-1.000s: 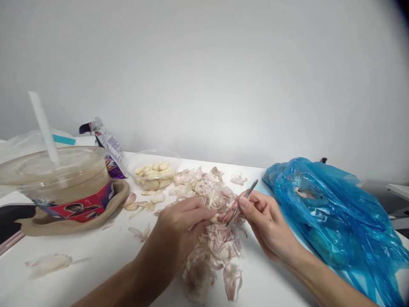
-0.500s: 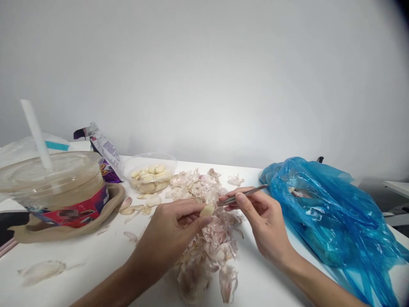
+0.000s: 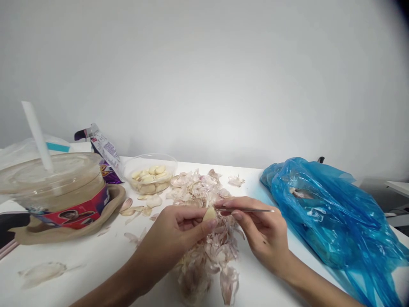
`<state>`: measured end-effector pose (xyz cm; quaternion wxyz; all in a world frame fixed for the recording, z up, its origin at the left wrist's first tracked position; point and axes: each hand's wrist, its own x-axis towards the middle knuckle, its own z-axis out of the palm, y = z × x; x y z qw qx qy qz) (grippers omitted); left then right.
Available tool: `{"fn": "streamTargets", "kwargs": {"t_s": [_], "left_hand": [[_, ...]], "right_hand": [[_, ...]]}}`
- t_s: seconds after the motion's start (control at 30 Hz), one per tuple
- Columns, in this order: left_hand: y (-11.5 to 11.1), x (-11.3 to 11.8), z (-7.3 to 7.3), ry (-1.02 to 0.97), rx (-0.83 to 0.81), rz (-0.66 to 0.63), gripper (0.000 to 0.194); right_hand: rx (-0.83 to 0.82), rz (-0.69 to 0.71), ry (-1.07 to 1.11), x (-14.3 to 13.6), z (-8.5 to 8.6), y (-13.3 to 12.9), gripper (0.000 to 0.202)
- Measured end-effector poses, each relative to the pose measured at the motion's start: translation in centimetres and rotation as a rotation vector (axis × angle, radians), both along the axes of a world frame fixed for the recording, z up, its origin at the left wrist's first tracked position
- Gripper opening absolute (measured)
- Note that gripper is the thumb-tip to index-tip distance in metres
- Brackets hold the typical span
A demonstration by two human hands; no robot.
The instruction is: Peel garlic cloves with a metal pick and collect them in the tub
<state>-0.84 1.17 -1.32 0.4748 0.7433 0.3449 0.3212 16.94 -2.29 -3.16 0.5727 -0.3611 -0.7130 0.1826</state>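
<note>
Between the thumb and fingers of my left hand (image 3: 183, 230) is a peeled garlic clove (image 3: 209, 214), pale yellow. My right hand (image 3: 263, 228) pinches a slim metal tool (image 3: 252, 209), held nearly level, its inner end at the clove; whether it is tweezers or a small blade I cannot tell. Beneath both hands spreads a heap of papery garlic skins (image 3: 220, 243), partly hidden by them. Beyond my left hand, a clear plastic bowl (image 3: 172, 164) holds several peeled cloves (image 3: 148, 179).
At left a large lidded drink cup (image 3: 73, 187) with a white straw (image 3: 37, 136) sits in a cardboard carrier (image 3: 116, 198). Behind it stands a purple snack packet (image 3: 110, 168). A blue plastic bag (image 3: 326, 209) lies at right. Loose skins (image 3: 44, 271) dot the white table (image 3: 105, 273).
The metal tool has swung from slanting up rightward to nearly level, its inner end now at the clove. My right hand has lowered slightly and turned. The clove now sits more upright.
</note>
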Motion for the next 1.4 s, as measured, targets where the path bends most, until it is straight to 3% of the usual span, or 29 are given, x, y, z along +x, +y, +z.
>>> {"fn": "streamTargets", "kwargs": {"t_s": [0.2, 0.43, 0.8, 1.0, 1.17, 1.4], "left_hand": [[-0.08, -0.08, 0.18, 0.119, 0.336, 0.089, 0.027], [-0.01, -0.06, -0.1, 0.156, 0.436, 0.081, 0.029], [-0.06, 0.04, 0.1, 0.188, 0.365, 0.068, 0.028], [-0.03, -0.03, 0.22, 0.155, 0.247, 0.064, 0.029], [-0.09, -0.18, 0.4, 0.159, 0.143, 0.033, 0.029], [-0.17, -0.15, 0.33, 0.152, 0.123, 0.047, 0.029]], "right_hand": [[-0.005, -0.007, -0.018, -0.06, 0.17, -0.02, 0.022], [-0.003, -0.03, -0.025, 0.08, 0.12, 0.14, 0.02], [-0.036, -0.071, 0.023, -0.19, 0.43, -0.02, 0.018], [-0.061, -0.054, 0.017, -0.2, 0.59, -0.02, 0.017], [-0.039, -0.032, -0.011, 0.02, 0.21, 0.01, 0.018], [0.027, -0.008, -0.084, 0.25, -0.03, 0.12, 0.02]]}}
